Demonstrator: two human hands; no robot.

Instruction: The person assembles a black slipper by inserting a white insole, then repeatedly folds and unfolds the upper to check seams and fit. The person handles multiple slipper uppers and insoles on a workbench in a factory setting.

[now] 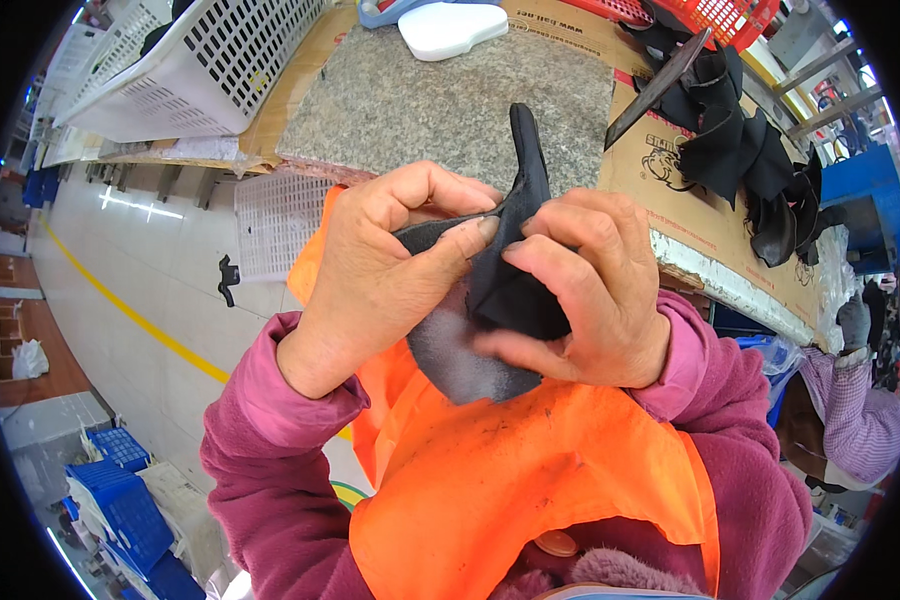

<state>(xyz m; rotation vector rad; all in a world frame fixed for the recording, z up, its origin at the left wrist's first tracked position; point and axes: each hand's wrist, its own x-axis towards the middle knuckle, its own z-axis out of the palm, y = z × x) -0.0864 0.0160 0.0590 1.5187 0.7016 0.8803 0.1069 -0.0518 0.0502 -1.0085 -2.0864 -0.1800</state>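
Held in front of my orange apron [530, 480] is a soft black piece [510, 285], like leather or thick fabric, with a grey, fuzzy-looking backing. A narrow folded strip of it sticks up between my hands. My left hand [375, 260] pinches its left edge between thumb and fingers. Closed on the right side of the piece, my right hand [600, 285] presses with its bent fingers close to the fold, and its thumb lies lower, against the grey part. The fingertips of both hands are almost touching.
A grey stone slab [440, 120] lies on the cardboard-covered bench ahead, with a white, blue-handled object [453, 28] at its far edge. Several black pieces [735, 140] and a flat metal blade [660, 90] are to the right. A white basket [195, 75] stands left; a co-worker's sleeve [855, 410] shows at right.
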